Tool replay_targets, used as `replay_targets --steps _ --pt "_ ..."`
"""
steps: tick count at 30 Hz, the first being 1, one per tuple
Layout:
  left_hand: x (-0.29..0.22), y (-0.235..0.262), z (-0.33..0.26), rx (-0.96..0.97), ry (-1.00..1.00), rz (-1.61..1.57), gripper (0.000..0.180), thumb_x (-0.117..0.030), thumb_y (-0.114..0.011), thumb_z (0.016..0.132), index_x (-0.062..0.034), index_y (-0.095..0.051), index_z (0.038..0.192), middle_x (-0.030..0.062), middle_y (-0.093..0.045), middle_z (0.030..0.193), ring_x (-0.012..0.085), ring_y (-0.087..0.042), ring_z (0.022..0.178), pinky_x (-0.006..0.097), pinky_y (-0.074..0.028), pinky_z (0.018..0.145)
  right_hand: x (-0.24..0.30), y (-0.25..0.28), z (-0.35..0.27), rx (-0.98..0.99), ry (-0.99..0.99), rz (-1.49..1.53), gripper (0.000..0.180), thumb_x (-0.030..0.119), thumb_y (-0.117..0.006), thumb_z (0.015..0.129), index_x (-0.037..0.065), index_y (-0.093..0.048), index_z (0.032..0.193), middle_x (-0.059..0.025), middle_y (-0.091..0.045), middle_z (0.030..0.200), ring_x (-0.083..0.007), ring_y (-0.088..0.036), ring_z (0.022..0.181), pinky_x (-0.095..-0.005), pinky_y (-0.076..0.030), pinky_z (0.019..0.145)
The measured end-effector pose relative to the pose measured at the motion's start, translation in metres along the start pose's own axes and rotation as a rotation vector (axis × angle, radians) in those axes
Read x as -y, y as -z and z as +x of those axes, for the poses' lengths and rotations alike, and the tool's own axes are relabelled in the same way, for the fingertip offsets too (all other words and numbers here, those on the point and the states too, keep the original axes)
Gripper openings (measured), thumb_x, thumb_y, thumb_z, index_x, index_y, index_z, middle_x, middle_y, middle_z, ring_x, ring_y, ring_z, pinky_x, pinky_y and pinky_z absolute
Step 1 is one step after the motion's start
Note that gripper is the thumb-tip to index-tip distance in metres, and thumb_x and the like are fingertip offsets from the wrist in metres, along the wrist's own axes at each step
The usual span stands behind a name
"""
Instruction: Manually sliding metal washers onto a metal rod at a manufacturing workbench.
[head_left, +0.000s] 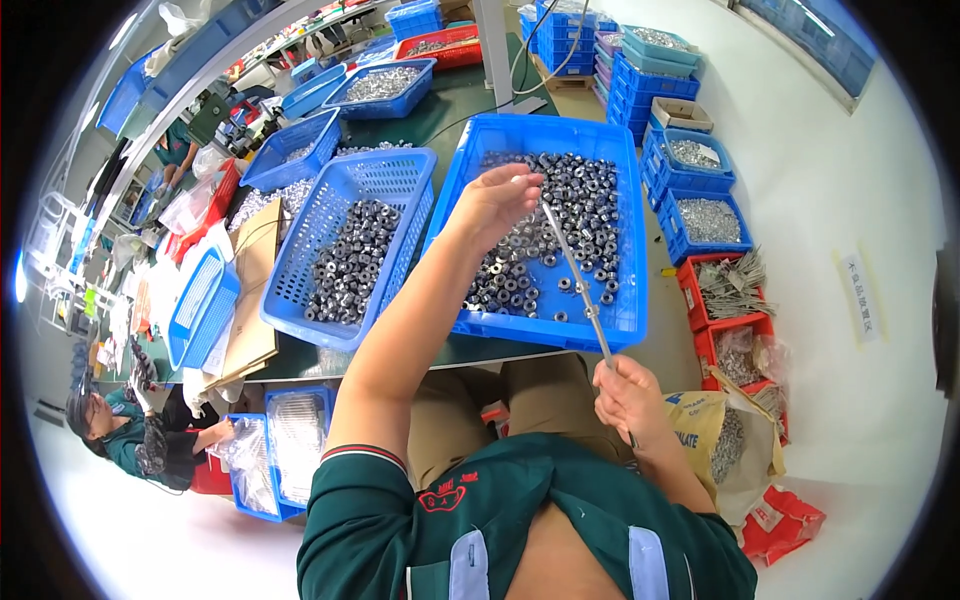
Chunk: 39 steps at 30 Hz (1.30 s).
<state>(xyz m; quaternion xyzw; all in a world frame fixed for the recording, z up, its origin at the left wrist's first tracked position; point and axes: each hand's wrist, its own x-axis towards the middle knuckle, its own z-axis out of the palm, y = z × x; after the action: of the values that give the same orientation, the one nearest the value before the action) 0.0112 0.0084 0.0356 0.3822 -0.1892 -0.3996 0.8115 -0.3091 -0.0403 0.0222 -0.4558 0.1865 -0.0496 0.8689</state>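
Dark green shirt [452,545] at six o'clock, closest to my lens, red stitching on its chest. Up to the hands, and they're well apart: right hand [632,402] out at four o'clock, clamped on a slim metal rod [569,252] that slants up toward twelve. Left hand [497,205] is up there, fingers bunched at the rod's upper end; whether they pinch it, I can't tell from here. Small ring-like pieces [591,311] sit on the rod, on the right hand's side of its middle.

Outward we go! At one o'clock, under the rod, I've got a big blue tray [628,322] strewn with dark nuts [592,205]. Ten o'clock, just beside it: a perforated blue basket [298,258] holding a pile of similar nuts. Cardboard [252,318] at nine, all on the green tabletop [462,86]. Farther out, blue crates [700,183] at two o'clock, red bins [692,310] at three, the nearest full of thin rods [735,287]. And at eight, a co-worker [128,448] reaches to a clear plastic bag [252,458].
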Motion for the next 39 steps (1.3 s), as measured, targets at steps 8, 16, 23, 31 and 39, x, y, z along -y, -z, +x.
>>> replay_targets --steps 8,16,23,31,39 --pt "0.0 -0.018 -0.008 0.065 0.153 -0.027 0.027 -0.015 -0.036 0.097 0.0043 -0.052 0.107 0.0216 -0.057 0.112 0.0328 -0.055 0.111 0.039 -0.047 0.094 -0.002 0.006 0.002 -0.024 0.022 -0.027 0.016 0.016 -0.051 0.092 0.001 -0.05 0.085 0.0043 -0.036 0.05 -0.0023 -0.028 0.036 -0.0175 -0.025 0.035" --pt "0.003 -0.03 -0.014 0.099 0.118 0.016 0.026 -0.01 -0.037 0.096 0.0069 -0.043 0.114 0.0221 -0.053 0.112 0.0318 -0.055 0.108 0.04 -0.044 0.095 0.003 0.005 0.004 -0.008 0.029 -0.042 0.015 0.014 -0.05 0.092 0.001 -0.05 0.085 0.0038 -0.036 0.051 -0.0026 -0.028 0.036 -0.0178 -0.025 0.035" --pt "0.004 -0.028 -0.014 0.135 0.074 0.109 0.025 -0.004 -0.047 0.091 0.0041 -0.05 0.114 0.0179 -0.06 0.107 0.0296 -0.059 0.104 0.038 -0.048 0.091 0.004 0.005 0.005 -0.007 0.04 -0.02 0.016 0.015 -0.05 0.092 0.001 -0.05 0.085 0.0037 -0.035 0.05 -0.0027 -0.028 0.036 -0.0179 -0.025 0.035" --pt "0.008 -0.023 -0.012 0.185 0.164 0.046 0.027 -0.008 -0.059 0.086 -0.0015 -0.055 0.111 0.0135 -0.063 0.101 0.0258 -0.062 0.096 0.036 -0.05 0.085 0.011 -0.001 0.001 -0.027 0.04 -0.119 0.013 0.014 -0.049 0.092 0.003 -0.05 0.085 0.0056 -0.038 0.056 -0.0009 -0.031 0.039 -0.0167 -0.025 0.035" --pt "0.004 -0.031 -0.015 0.363 0.109 -0.078 0.033 -0.014 -0.058 0.087 -0.0001 -0.047 0.115 0.0141 -0.059 0.107 0.0271 -0.058 0.102 0.038 -0.046 0.091 0.002 -0.001 0.004 0.007 0.082 -0.116 0.014 0.014 -0.048 0.093 0.002 -0.05 0.086 0.0051 -0.037 0.054 -0.0017 -0.032 0.039 -0.0169 -0.025 0.036"
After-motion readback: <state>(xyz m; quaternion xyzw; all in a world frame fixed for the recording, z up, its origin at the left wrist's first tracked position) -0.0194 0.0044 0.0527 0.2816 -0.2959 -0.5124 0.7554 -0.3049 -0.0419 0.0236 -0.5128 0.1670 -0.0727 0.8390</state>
